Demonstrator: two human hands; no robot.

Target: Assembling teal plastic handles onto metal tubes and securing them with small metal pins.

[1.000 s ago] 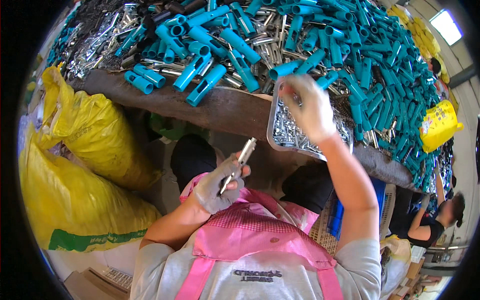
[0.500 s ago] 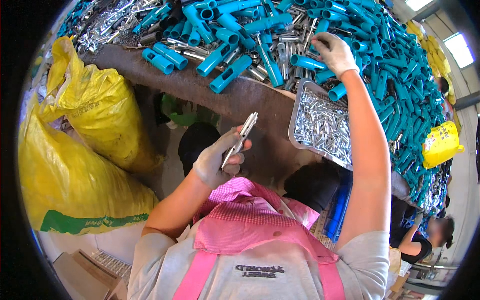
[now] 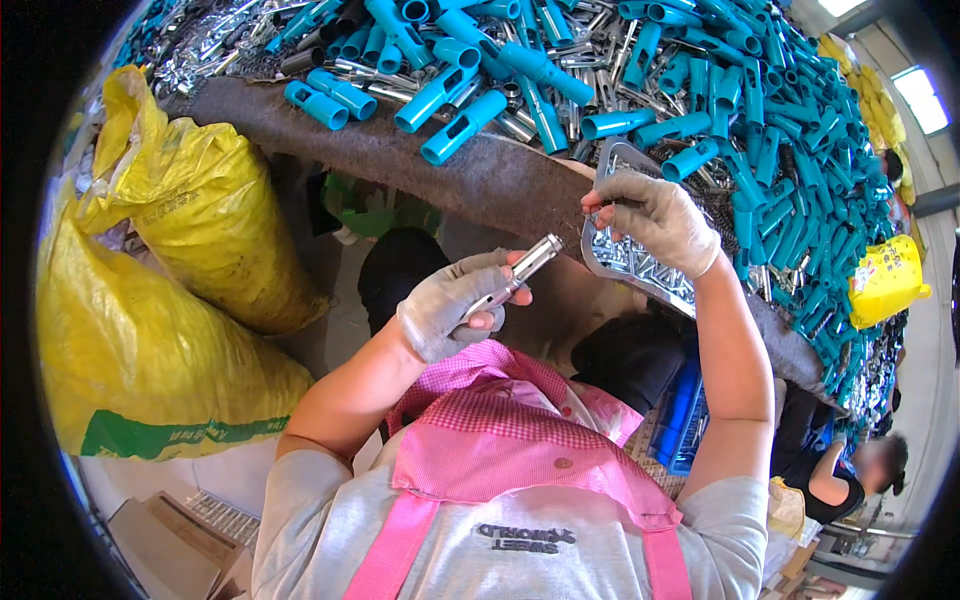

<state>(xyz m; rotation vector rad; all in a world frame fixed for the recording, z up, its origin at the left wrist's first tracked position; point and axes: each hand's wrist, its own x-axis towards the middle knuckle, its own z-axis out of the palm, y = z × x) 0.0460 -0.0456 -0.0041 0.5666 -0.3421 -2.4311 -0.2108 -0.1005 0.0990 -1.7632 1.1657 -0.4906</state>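
My left hand point(image 3: 450, 305), in a pale thin glove, is closed around a slotted silver metal tube point(image 3: 528, 260). The tube tilts with its far end up and to the right. My right hand point(image 3: 660, 222), gloved too, hovers over the near left part of a grey tray point(image 3: 586, 262) filled with small shiny metal pins point(image 3: 640, 262). Thumb and fingers are pinched together; whatever sits between them is too small to make out. A gap separates this hand from the metal tube. Part of the tray lies hidden beneath the right hand and wrist.
Slotted teal tubes point(image 3: 465, 127) and loose silver parts are heaped across the brown-edged table point(image 3: 400, 150). Two yellow sacks point(image 3: 215, 230) stand at the left. A yellow container point(image 3: 885, 285) sits on the heap at the right. Another person point(image 3: 840, 480) is at the far right.
My right hand has come back from the teal heap to above the tray, closer to my left hand. The left hand has turned the metal tube, tipping its end further right.
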